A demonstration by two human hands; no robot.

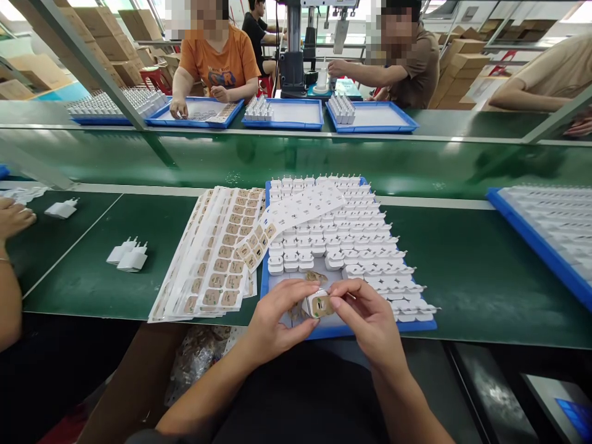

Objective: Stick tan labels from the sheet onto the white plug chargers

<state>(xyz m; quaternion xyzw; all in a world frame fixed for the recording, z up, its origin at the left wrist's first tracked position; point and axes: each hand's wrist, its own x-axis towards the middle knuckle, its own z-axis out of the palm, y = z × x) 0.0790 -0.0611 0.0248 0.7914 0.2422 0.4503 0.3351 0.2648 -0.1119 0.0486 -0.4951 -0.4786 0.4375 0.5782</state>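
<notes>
My left hand (pixel 272 320) and my right hand (pixel 367 320) together hold one small white charger plug (pixel 317 303) with a tan label on its face, just above the near edge of a blue tray (pixel 264 280). The tray carries several rows of white charger plugs (pixel 342 246). A label strip (pixel 287 219) lies diagonally across them. Left of the tray lies a fanned stack of label sheets (pixel 215 259) with tan stickers.
Two loose plugs (pixel 127 254) and another (pixel 61 209) lie on the green bench at left, near a neighbour's arm (pixel 9 246). A green conveyor (pixel 296 160) runs behind. Across it, people sit at blue trays (pixel 287 114). A further blue tray (pixel 546 234) sits right.
</notes>
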